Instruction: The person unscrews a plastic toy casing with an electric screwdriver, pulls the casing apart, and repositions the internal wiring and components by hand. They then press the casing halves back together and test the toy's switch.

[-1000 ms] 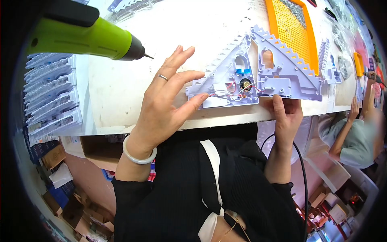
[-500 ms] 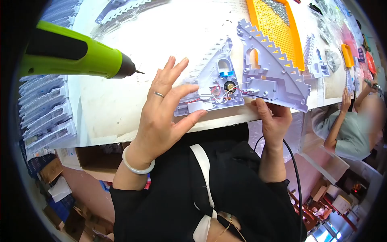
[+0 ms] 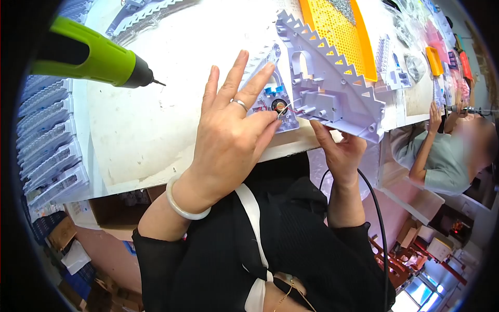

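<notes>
My right hand (image 3: 343, 156) grips the lower edge of a pale violet toothed plastic half-shell (image 3: 338, 99), which is tilted up off the table. Beside it on the left lies the matching half-shell (image 3: 288, 122), holding a round black speaker (image 3: 279, 106), a blue part (image 3: 273, 90) and thin wires. My left hand (image 3: 228, 130) is over this half, thumb and index finger pinched on the thin wires (image 3: 283, 110) by the speaker, the other fingers spread upward. It covers much of the left half.
A green electric screwdriver (image 3: 99, 54) hangs at the upper left. Stacked violet parts (image 3: 52, 151) stand at the left edge. An orange tray (image 3: 338, 39) with small metal pieces is behind the shells. At the right, a co-worker (image 3: 442, 156) sits near a small orange bin (image 3: 434, 61).
My left hand has moved right over the left half and its thumb and index finger have closed on the wires. The right half is tilted up more. The whole view has shifted.
</notes>
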### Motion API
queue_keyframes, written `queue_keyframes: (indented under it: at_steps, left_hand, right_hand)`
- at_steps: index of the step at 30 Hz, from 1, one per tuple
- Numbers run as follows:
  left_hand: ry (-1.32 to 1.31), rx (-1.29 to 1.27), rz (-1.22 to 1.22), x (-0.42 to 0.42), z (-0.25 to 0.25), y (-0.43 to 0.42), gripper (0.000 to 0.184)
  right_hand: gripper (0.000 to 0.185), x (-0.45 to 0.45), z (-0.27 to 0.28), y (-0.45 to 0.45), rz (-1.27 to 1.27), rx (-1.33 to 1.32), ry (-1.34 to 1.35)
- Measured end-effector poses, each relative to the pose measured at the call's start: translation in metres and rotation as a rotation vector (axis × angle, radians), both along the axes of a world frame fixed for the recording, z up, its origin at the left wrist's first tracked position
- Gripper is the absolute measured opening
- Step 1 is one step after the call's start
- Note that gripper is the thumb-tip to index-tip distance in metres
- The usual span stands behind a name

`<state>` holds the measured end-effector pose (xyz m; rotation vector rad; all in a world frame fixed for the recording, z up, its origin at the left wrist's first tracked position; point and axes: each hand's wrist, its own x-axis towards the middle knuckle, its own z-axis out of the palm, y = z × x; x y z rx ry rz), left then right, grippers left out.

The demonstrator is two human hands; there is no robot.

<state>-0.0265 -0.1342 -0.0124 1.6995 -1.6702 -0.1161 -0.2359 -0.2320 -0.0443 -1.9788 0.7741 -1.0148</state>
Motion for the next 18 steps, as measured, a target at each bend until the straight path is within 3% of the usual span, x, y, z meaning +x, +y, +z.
queue_keyframes:
  at_steps: [6, 9, 15, 18]
  left_hand:
    - [0.0, 0.01, 0.052, -0.002, -0.004, 0.0, 0.011]
    - [-0.008, -0.024, 0.07, -0.001, -0.01, -0.001, 0.018]
    - [0.107, -0.044, 0.141, 0.005, -0.013, 0.002, 0.05]
    - [0.164, -0.029, 0.13, 0.015, -0.006, 0.016, 0.049]
  right_hand:
    - [0.041, 0.008, 0.005, -0.002, -0.05, -0.182, 0.135]
    - [0.048, 0.008, 0.016, -0.008, 0.029, -0.44, 0.287]
    - [0.044, 0.014, 0.021, -0.006, 0.051, -0.417, 0.204]
    - [0.046, 0.015, 0.022, -0.004, 0.043, -0.415, 0.211]
